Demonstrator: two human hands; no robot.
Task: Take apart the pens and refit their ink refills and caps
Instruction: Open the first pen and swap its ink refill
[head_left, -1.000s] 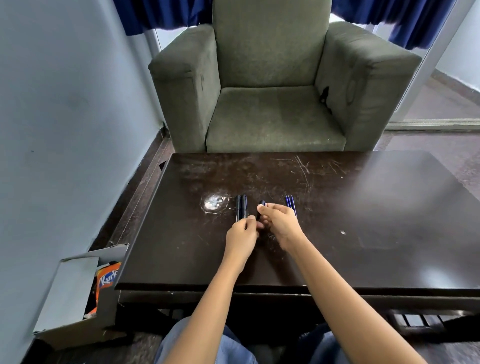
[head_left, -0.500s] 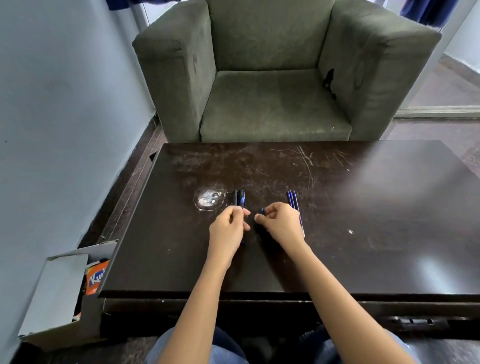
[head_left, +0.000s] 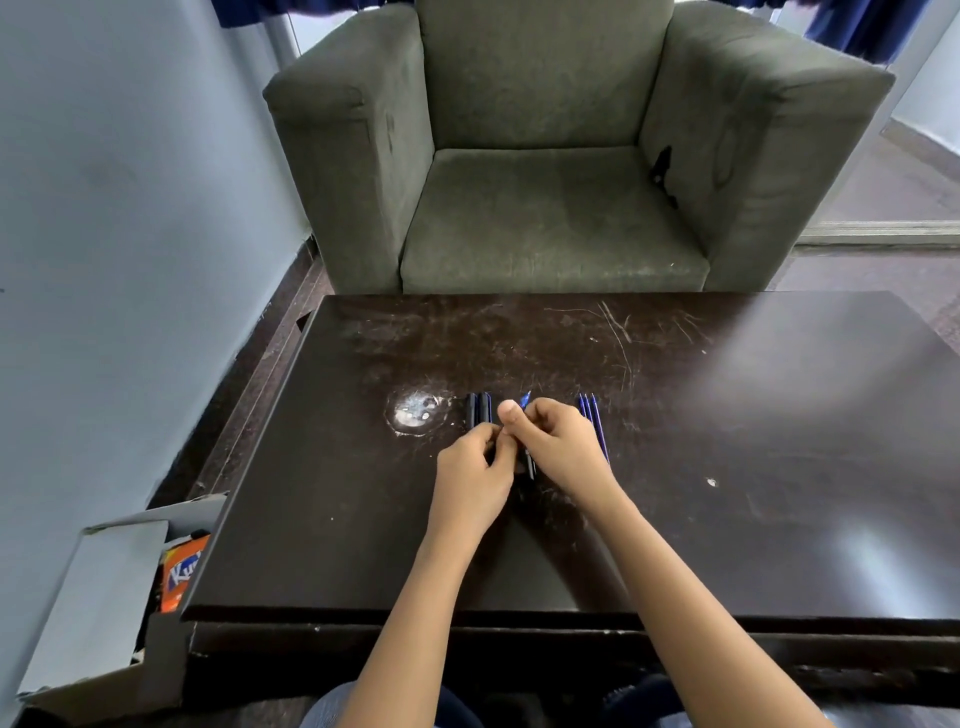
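My right hand (head_left: 563, 447) grips a pen (head_left: 525, 401) over the middle of the dark table (head_left: 727, 467); its blue tip sticks out past my fingers and its dark barrel shows below my palm. My left hand (head_left: 475, 470) is closed and touches the right hand's thumb; what its fingertips pinch is hidden. Dark pen caps (head_left: 479, 408) lie side by side just left of my hands. Thin blue ink refills (head_left: 595, 423) lie in a row on the table right of my right hand.
A whitish stain (head_left: 415, 413) marks the table left of the caps. A green armchair (head_left: 550, 156) stands behind the table. An open cardboard box (head_left: 104, 597) with an orange packet sits on the floor at the left, by the wall.
My hands have come back together after being slightly apart. The blue pen tip now shows above my right hand. The camera view has shifted a little.
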